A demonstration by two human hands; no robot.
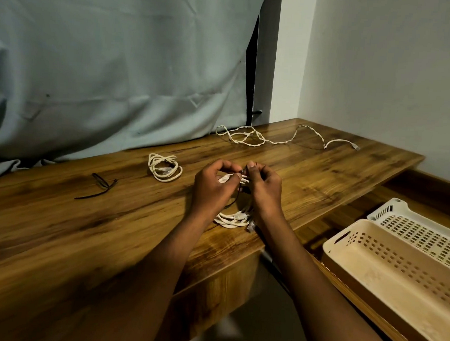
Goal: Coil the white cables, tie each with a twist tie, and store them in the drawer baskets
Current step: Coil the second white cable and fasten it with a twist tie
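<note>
A coiled white cable (231, 218) lies on the wooden desk (83, 227) between my wrists, its far side raised and hidden behind my fingers. My left hand (213, 186) and my right hand (265, 187) both pinch a thin black twist tie (242, 172) at the top of that coil. One end of the tie trails down beside my left palm. A second coiled white cable (164, 168) sits to the left, bound by a dark tie. A third white cable (281, 138) lies uncoiled along the desk's far edge.
Loose black twist ties (99, 187) lie on the desk at the left. An open drawer at the lower right holds a cream perforated basket (396, 281) and a white one (425, 232) behind it. A grey cloth (119, 71) hangs behind the desk.
</note>
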